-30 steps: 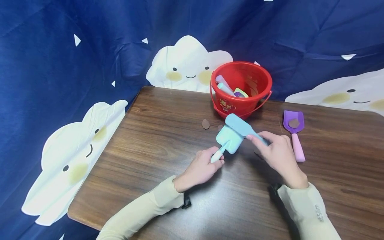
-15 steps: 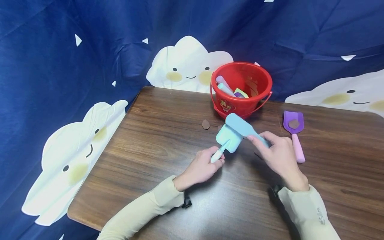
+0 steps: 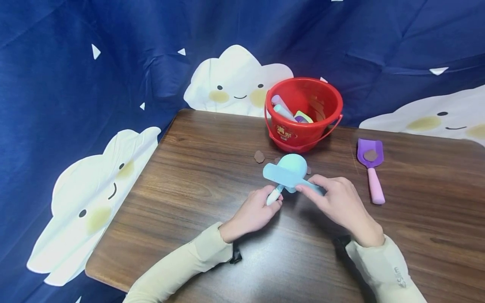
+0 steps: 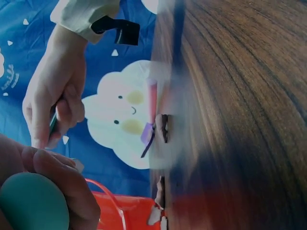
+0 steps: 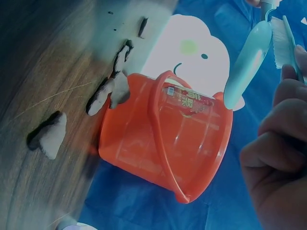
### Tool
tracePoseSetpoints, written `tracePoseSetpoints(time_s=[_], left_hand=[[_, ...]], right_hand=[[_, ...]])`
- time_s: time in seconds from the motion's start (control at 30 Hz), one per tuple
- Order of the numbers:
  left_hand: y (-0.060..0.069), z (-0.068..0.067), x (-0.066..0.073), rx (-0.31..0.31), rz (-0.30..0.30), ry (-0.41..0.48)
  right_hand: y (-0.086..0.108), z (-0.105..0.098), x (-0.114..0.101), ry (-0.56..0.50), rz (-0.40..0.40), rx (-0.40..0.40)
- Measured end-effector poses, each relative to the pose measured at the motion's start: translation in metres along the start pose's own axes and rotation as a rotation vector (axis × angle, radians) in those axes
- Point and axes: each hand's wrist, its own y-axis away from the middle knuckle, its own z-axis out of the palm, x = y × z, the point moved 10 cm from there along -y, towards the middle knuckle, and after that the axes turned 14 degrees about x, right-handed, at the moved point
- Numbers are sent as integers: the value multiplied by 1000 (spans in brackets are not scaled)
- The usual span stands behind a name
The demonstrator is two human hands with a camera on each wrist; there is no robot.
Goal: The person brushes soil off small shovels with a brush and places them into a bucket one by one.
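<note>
My left hand (image 3: 254, 210) grips the pale handle of a light-blue toy shovel (image 3: 296, 163), holding it above the table. In the left wrist view the rounded handle end (image 4: 34, 203) pokes out of the curled fingers. A light-blue brush (image 3: 282, 174) is in my right hand (image 3: 342, 204), pinched by its handle and lying across the shovel's blade in the head view. White bristles (image 5: 278, 43) face the shovel in the right wrist view; whether they touch it I cannot tell. Brown flat pieces (image 3: 259, 157) lie on the table beyond the shovel, some partly hidden by it.
A red bucket (image 3: 291, 136) with several toy handles inside stands behind the shovel. To the right lies a purple shovel (image 3: 363, 146) with a pink handle and a brown piece on its blade. A blue cloth (image 3: 132, 33) with clouds hangs behind the wooden table (image 3: 189, 168).
My right hand has drawn the brush left and nearer to me, from the blade's far edge towards the shovel's handle. The left hand and shovel stay almost where they were.
</note>
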Motion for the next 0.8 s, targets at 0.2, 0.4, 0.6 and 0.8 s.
tracePoseSetpoints(time_s=[0.2, 0.4, 0.6, 0.8], left_hand=[[0, -2, 3, 8, 7, -7], [1, -4, 4, 26, 4, -21], [1, -5, 3, 41, 9, -15], [3, -5, 6, 29, 6, 4]], right_hand=[[0, 2, 6, -6, 34, -27], [-1, 3, 12, -27, 54, -14], [-3, -1, 27, -19, 155, -8], [-8, -14, 47, 45, 220, 88]])
